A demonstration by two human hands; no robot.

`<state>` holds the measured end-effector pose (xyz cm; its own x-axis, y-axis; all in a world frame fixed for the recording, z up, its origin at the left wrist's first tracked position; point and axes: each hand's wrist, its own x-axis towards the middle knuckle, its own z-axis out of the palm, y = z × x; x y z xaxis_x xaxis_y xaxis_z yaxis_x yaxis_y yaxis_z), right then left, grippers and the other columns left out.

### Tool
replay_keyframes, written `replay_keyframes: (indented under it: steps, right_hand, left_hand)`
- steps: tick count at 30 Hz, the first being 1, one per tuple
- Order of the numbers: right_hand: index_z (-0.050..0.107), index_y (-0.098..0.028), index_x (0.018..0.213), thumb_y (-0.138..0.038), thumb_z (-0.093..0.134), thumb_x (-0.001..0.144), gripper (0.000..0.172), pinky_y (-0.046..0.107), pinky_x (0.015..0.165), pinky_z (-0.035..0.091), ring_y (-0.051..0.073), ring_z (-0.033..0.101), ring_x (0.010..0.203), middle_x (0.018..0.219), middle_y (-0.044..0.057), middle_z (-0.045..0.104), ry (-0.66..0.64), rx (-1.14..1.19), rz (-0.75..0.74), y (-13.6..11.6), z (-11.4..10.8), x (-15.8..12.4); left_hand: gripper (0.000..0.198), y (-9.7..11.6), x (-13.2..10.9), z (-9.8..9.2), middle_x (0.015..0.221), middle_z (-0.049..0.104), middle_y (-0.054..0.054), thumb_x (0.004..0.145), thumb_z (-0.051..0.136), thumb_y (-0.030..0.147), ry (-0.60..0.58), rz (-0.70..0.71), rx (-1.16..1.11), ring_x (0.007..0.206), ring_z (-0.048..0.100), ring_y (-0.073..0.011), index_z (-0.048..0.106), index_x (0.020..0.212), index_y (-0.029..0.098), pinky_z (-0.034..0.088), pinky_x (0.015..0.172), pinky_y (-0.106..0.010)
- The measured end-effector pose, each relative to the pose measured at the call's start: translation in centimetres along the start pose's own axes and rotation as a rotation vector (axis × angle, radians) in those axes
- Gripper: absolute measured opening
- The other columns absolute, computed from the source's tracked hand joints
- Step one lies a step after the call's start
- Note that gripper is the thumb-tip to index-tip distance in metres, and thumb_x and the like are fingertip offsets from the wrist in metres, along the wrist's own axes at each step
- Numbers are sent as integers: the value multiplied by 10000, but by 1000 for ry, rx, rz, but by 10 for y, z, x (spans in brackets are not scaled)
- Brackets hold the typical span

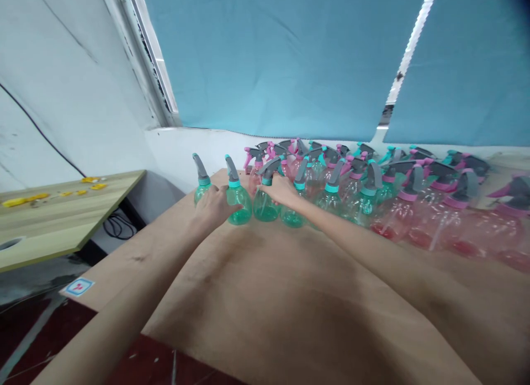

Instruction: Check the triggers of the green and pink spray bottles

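Green spray bottles with grey and teal heads stand in a front row on the wooden table. My left hand (213, 209) is closed on the second green spray bottle from the left (239, 215), its thumb across the front of the body. Just left of that hand, and partly hidden by it, is the leftmost green spray bottle (202, 185). My right hand (282, 190) is closed around the upper part of the third green spray bottle (265, 212), just below its head; some fingers are hidden. Close under my right wrist stands another green spray bottle (292, 218).
Many pink and green spray bottles (434, 225) crowd the right and back of the brown wooden table (256, 285). A blue curtain (281, 64) hangs behind. To the left, a lower wood-topped desk (53, 225) carries yellow pieces (25, 200). A sticker (78, 286) marks the near-left corner.
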<state>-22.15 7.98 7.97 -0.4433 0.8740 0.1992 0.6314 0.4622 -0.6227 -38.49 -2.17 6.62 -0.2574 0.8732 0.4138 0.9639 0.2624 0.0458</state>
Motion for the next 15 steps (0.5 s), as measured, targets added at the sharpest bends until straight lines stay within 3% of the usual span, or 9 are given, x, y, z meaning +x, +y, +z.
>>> replay_keyframes:
  steps: [3, 6, 11, 15]
  right_hand:
    - [521, -141, 1184, -430, 554, 832, 456, 306, 571, 509, 198, 670, 535, 766, 95, 718, -75, 36, -17, 2, -5, -2]
    - [537, -146, 1176, -396, 587, 792, 461, 313, 554, 513, 192, 647, 494, 669, 64, 695, -116, 51, -36, 3, -9, -4]
    - [530, -157, 1191, -406, 596, 781, 484, 300, 498, 507, 176, 631, 497, 703, 64, 691, -198, 117, -123, 7, -16, -22]
    - [545, -169, 1163, -421, 604, 784, 459, 296, 510, 493, 149, 607, 508, 768, 49, 677, -293, 179, -255, 19, -31, -55]
  left_hand:
    - [632, -1, 8, -3, 925, 672, -142, 781, 604, 499, -100, -50, -42, 900, 636, -335, 535, 1232, 62, 480, 754, -414]
    - [633, -2, 18, -1, 844, 691, -144, 739, 651, 486, -128, -86, -51, 867, 649, -371, 542, 1231, 104, 488, 707, -426]
    - [687, -1, 14, -2, 835, 687, -120, 742, 646, 435, -125, -90, -102, 874, 654, -366, 457, 1322, 119, 482, 698, -402]
    - [661, 14, -14, -10, 865, 670, -119, 806, 565, 437, -83, -91, -178, 841, 654, -347, 413, 1351, 94, 485, 684, -412]
